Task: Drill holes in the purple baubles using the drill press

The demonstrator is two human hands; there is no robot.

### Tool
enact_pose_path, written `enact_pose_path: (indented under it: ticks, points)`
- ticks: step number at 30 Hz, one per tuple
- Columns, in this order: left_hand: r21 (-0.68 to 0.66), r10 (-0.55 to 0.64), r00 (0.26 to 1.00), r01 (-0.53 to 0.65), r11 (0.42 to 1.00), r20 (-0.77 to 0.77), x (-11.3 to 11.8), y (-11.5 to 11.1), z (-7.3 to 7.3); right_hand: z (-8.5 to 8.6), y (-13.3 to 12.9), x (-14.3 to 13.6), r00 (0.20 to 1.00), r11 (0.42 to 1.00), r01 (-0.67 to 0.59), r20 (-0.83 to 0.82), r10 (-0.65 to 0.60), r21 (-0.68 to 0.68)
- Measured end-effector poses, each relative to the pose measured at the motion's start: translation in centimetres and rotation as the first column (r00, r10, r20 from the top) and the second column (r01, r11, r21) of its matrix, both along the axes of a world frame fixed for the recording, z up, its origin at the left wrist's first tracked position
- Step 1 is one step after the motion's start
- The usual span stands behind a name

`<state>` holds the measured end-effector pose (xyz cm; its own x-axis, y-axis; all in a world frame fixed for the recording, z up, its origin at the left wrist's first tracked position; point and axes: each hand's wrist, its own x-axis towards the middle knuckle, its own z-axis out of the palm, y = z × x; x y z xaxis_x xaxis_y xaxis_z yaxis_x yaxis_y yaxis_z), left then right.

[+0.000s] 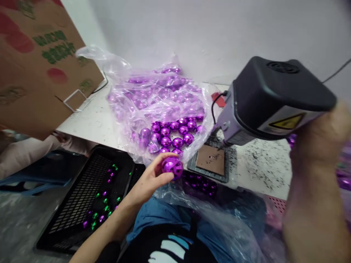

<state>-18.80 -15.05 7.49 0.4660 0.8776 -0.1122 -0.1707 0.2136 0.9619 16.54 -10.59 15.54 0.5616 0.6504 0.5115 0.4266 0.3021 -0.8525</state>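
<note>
"While the left hand (154, 176) is half closed, what does it have hold of?"

"One purple ball (172, 166), pinched between thumb and forefinger by the near edge of the tabletop (89, 124), left of the brown plate (210, 159)."

"Which way does the ball point?"

"I cannot tell. It's round, about as long one way as another, with its shiny facets showing above the thumb."

"And the right hand (329, 126)?"

"Blurred, far over to the right, at the right end of the machine (285, 96). Its fingers are hidden, so I can't say how far open it is or whether it grips anything."

"What else is around?"

"Beyond the ball, other balls (165, 141) lie in a clear bag (120, 106). Left and near, a black crate (78, 191) holds small green and purple pieces (106, 208)."
</note>
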Motion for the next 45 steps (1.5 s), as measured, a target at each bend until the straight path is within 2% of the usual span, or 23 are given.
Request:
enact_pose_path:
  ticks: [3,6,8,12,15,19,22,25,30,34,39,42,45]
  points:
    - [-0.226,-0.156,0.957,0.213,0.951,0.245,4.2,1.5,-1.7,0.9,-0.5,-0.5,0.996,0.996,0.085,-0.007,-0.085,0.008]
    - [-0.374,-0.176,0.914,0.317,0.871,0.365,7.7,2.3,-3.9,1.0,-0.3,-0.8,0.996,0.996,0.088,0.003,-0.088,-0.034]
    - [-0.412,-0.173,0.917,0.322,0.852,0.358,9.3,2.4,-5.1,0.9,-0.3,-0.8,0.997,0.996,0.079,0.022,-0.078,-0.041]
    - [-0.292,-0.160,0.974,0.202,0.935,0.160,11.0,3.2,-5.9,0.7,-0.4,-0.6,0.998,0.998,0.053,0.040,-0.051,-0.043]
    - [-0.180,-0.100,0.994,0.108,0.978,0.054,11.4,5.4,-5.8,0.8,-0.5,-0.6,0.997,0.997,0.061,0.045,-0.058,-0.052]
    - [-0.167,-0.033,0.999,0.034,0.985,0.014,11.3,9.0,-6.3,0.9,-0.4,-0.7,0.997,0.997,0.063,0.044,-0.061,-0.046]
    - [-0.128,-0.007,0.996,-0.003,0.992,-0.084,11.3,10.4,-6.9,0.9,-0.4,-0.8,0.997,0.997,0.060,0.049,-0.058,-0.040]
    - [-0.083,0.001,0.992,-0.012,0.996,-0.128,11.2,10.2,-7.0,0.8,-0.4,-0.7,0.997,0.998,0.052,0.053,-0.050,-0.036]
    - [-0.031,-0.045,0.994,0.042,0.999,-0.103,10.8,7.9,-6.0,0.9,-0.5,-0.7,0.998,0.998,0.051,0.044,-0.050,-0.036]
    - [-0.137,-0.125,0.992,0.120,0.983,-0.026,10.8,6.8,-5.8,1.0,-0.4,-0.7,0.995,0.998,0.067,0.067,-0.067,0.003]
    - [-0.335,-0.176,0.961,0.241,0.911,0.213,11.2,7.1,-6.4,0.8,-0.2,-0.6,0.996,0.998,0.057,0.064,-0.057,0.000]
    - [-0.361,-0.174,0.946,0.269,0.893,0.273,11.3,7.2,-6.3,0.8,-0.2,-0.4,0.998,0.999,0.043,0.052,-0.042,-0.015]
    - [-0.325,-0.176,0.953,0.252,0.912,0.245,11.4,7.1,-6.2,0.8,-0.2,-0.3,0.997,0.999,0.036,0.066,-0.035,-0.020]
